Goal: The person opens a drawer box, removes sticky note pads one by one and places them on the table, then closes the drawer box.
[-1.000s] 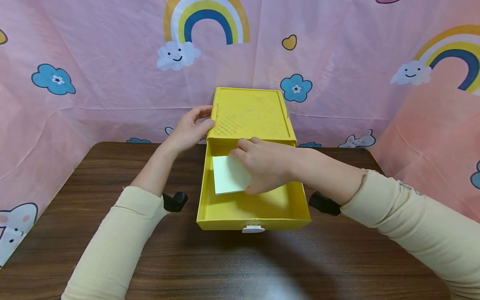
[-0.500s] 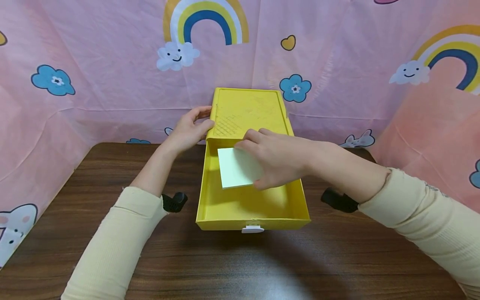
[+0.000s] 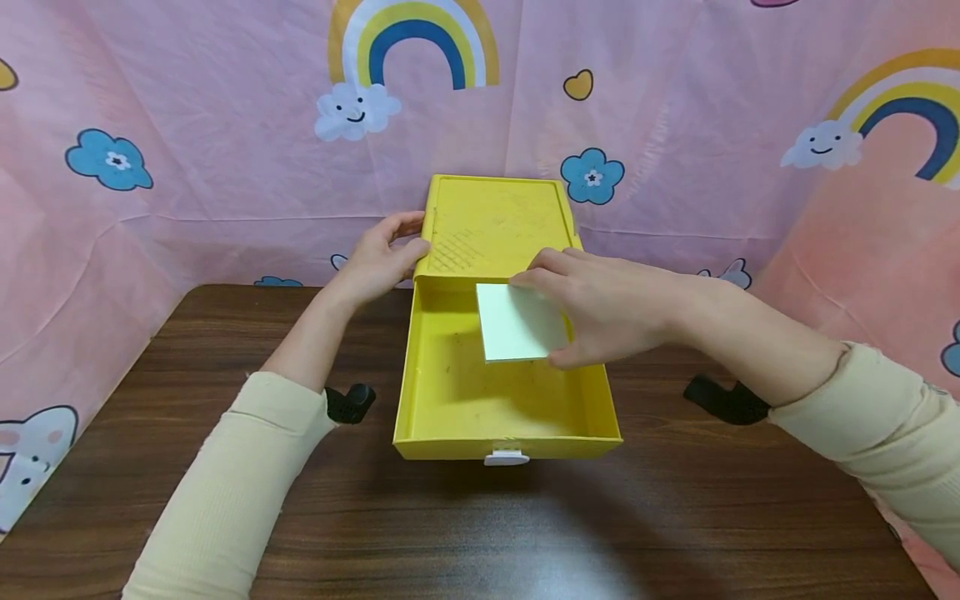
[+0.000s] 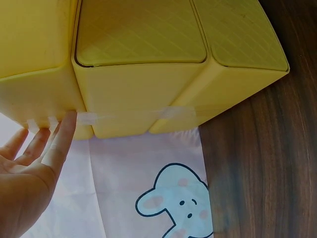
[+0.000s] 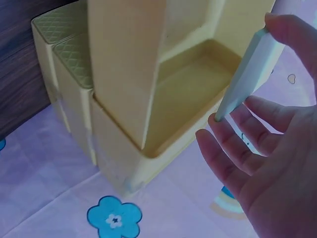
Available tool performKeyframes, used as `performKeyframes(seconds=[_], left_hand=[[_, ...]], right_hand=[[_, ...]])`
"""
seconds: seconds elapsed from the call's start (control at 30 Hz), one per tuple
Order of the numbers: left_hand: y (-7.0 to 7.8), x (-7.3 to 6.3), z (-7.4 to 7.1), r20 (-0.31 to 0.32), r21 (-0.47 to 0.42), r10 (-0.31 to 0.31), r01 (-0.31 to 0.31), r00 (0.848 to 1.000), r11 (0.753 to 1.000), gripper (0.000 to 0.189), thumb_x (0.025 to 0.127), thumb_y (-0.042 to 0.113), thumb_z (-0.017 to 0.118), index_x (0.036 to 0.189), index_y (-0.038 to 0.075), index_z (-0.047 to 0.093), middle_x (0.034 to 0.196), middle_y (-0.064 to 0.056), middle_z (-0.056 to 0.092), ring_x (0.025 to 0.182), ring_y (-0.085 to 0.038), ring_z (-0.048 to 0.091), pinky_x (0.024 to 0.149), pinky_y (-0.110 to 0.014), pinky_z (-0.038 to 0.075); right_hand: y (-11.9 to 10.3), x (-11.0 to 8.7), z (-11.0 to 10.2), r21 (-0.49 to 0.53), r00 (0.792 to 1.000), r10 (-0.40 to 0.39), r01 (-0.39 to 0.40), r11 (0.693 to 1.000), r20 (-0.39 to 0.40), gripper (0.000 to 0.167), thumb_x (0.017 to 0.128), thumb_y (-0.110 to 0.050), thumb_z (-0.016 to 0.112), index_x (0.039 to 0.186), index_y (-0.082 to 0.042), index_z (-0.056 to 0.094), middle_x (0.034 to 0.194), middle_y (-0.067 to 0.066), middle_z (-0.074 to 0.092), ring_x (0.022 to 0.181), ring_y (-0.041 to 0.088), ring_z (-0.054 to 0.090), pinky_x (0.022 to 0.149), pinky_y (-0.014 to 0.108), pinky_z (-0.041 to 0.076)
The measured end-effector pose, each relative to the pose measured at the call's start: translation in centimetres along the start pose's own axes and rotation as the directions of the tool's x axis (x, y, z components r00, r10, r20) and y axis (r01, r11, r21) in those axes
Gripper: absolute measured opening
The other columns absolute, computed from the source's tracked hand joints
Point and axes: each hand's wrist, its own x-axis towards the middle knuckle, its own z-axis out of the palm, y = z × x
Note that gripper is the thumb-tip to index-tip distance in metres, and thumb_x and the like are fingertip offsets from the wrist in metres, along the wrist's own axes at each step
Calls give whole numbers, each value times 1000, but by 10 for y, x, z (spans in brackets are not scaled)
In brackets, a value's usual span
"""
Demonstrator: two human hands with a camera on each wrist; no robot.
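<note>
My right hand point(image 3: 603, 308) pinches a pale green square note pad point(image 3: 517, 325) by its right side, thumb at the near edge and fingers at the far edge. The pad is raised over the pulled-out yellow drawer point(image 3: 465, 408). In the right wrist view the pad point(image 5: 247, 77) appears edge-on as a thin stack between thumb and fingertips. My left hand point(image 3: 382, 258) rests on the left side of the yellow drawer unit point(image 3: 502, 225), its thumb at the top edge. Extended fingers point(image 4: 62, 141) touch the unit's side in the left wrist view.
A white handle point(image 3: 507, 458) sticks out from the drawer front. In the left wrist view, several yellow units stand side by side, joined by clear tape point(image 4: 178, 113). Behind the dark wood table point(image 3: 337, 517) hangs a pink patterned cloth point(image 3: 247, 167).
My right hand has lifted the note pad off the drawer's left part and carried it right and slightly back. The left hand and the drawer have stayed put.
</note>
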Motion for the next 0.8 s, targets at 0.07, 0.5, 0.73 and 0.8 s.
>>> performKeyframes(seconds=[0.07, 0.5, 0.73, 0.8], left_hand=[[0, 0, 0, 1, 0, -2, 2, 1000, 1000, 55, 92, 25, 50, 142, 11, 32, 143, -5, 37, 117, -19, 49, 82, -31, 52], [-1, 0, 0, -4, 2, -9, 9, 1000, 1000, 55, 92, 25, 51, 142, 12, 33, 142, -6, 38, 115, -19, 50, 83, -32, 52], [-2, 2, 1, -16, -5, 16, -16, 1000, 1000, 53, 92, 21, 50, 141, 8, 34, 140, -9, 40, 116, -20, 50, 80, -28, 52], [-2, 2, 1, -15, -7, 17, -18, 1000, 1000, 53, 92, 21, 50, 141, 8, 34, 140, -9, 40, 116, -20, 50, 79, -27, 52]], right_hand=[[3, -4, 0, 7, 1000, 6, -6, 1000, -9, 73, 72, -39, 72, 133, -11, 42, 118, 2, 46, 96, 15, 46, 80, 27, 45], [23, -28, -1, 10, 994, 58, -57, 998, -95, 74, 69, -37, 75, 130, -11, 45, 119, 1, 46, 92, 13, 47, 75, 25, 45], [34, -42, 7, 24, 990, 65, -63, 998, -125, 72, 68, -36, 77, 128, -10, 47, 114, 0, 49, 89, 11, 47, 73, 26, 45], [37, -47, 10, 25, 989, 75, -73, 997, -124, 72, 68, -35, 77, 128, -10, 47, 113, -1, 49, 88, 11, 48, 72, 26, 45]])
